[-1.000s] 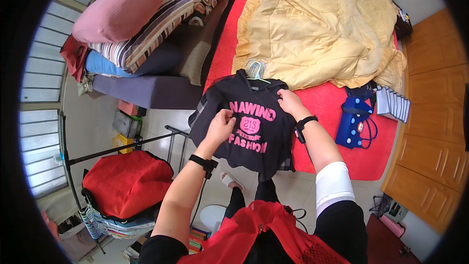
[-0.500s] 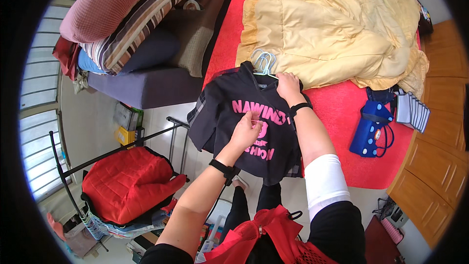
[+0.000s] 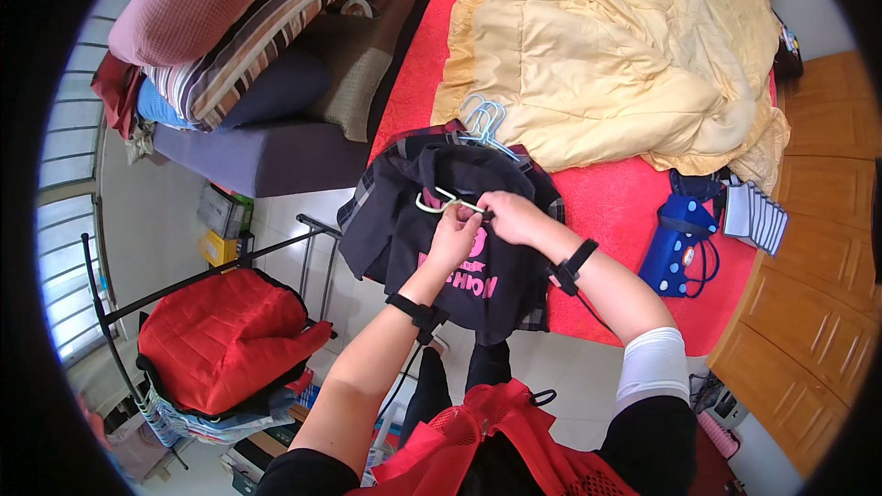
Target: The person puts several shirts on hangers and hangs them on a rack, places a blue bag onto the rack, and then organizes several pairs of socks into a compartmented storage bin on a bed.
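Observation:
A black hooded top [image 3: 395, 220] with pink print lies at the bed's near edge, partly hanging over it. Above its front is a pale green clothes hanger [image 3: 428, 205], its hook toward the left. My left hand [image 3: 452, 241] pinches the hanger from below. My right hand [image 3: 511, 219] is closed on the hanger's right part, close to my left fingertips. Several light blue hangers [image 3: 487, 119] stick out beyond the hood, and a plaid garment [image 3: 549, 197] shows from under the black top. My hands hide part of the pink print.
A yellow quilt [image 3: 625, 55] covers the far part of the red-covered bed [image 3: 602, 248]. To the right lies a blue dotted bag [image 3: 678, 248]. Cushions [image 3: 197, 5] are piled at far left. A black clothes rack [image 3: 207, 283] with a red garment [image 3: 225, 340] stands at left.
The green hanger has come out of the top's collar, toward me. My right hand has moved from the neckline down to my left hand. The top's hood and neckline have slumped.

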The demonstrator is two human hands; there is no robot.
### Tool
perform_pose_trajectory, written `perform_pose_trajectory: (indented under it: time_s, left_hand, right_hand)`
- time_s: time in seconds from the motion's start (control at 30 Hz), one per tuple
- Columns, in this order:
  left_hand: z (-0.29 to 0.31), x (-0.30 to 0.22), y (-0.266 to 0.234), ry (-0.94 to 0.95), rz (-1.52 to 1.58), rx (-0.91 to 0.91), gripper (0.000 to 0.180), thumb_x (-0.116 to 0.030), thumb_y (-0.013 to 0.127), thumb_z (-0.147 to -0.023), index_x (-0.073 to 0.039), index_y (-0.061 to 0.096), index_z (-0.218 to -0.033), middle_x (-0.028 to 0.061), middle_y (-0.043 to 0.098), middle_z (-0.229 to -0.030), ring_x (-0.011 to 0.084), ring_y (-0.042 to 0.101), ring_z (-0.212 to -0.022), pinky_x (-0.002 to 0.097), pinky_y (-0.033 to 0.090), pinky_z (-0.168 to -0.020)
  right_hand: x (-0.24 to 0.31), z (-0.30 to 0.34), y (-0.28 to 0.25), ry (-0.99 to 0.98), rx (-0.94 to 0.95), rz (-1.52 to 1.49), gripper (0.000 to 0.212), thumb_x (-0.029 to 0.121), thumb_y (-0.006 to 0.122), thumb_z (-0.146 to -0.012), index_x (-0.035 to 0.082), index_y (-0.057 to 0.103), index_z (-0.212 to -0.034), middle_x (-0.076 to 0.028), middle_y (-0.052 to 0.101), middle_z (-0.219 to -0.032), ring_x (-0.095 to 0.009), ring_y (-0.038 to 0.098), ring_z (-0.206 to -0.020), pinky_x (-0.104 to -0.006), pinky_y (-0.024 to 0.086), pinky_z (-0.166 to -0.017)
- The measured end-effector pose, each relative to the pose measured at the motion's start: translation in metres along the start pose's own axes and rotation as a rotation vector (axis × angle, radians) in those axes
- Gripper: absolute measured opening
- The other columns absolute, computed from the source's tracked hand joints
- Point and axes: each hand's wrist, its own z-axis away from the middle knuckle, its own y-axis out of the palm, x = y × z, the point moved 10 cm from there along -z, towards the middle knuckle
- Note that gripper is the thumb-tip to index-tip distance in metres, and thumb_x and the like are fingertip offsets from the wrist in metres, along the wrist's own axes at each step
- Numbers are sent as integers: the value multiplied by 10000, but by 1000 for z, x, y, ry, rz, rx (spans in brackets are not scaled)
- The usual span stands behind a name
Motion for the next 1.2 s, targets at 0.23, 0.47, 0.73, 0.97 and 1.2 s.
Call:
perform_pose_trajectory:
  time_s: [0.23,0.47,0.73,0.97,1.2]
  left_hand:
    - [38,57,-19,-154,275,-18,198,-219,611,-1040,-23,595,-1066,27,655,-803,94,591,-658,252,500,-616]
    - [67,50,-31,-150,331,-10,164,-179,589,-1048,-51,487,-1063,30,628,-722,121,619,-642,265,514,-619]
    - [80,66,-29,-166,356,3,195,-164,615,-1037,-70,460,-1108,7,606,-783,103,619,-710,275,559,-683]
    - [85,78,-31,-243,340,-31,204,-204,616,-1041,-73,464,-1082,0,593,-770,98,613,-710,279,563,-694]
    - [80,72,-25,-221,322,-2,195,-204,609,-1044,-74,467,-1076,5,605,-778,108,635,-729,284,566,-710]
  right_hand:
    - [46,31,39,-121,169,-134,280,38,619,-818,1,687,-1087,-214,663,-1088,-394,651,-1049,-447,531,-921]
    - [-44,-23,-66,36,-253,-272,129,64,651,-916,27,696,-1031,-35,692,-864,-104,630,-758,-275,530,-723]
    - [-118,-67,-45,140,-220,154,319,51,602,-875,97,703,-1174,-178,676,-1102,-365,648,-1060,-428,519,-940]
    - [-71,-88,4,-72,-21,396,477,11,554,-880,203,694,-1293,-123,619,-1214,-316,580,-1212,-430,447,-1029]
    - [-126,-87,-21,72,-264,261,253,-35,587,-821,93,690,-1014,-123,658,-1152,-373,626,-1073,-470,513,-929]
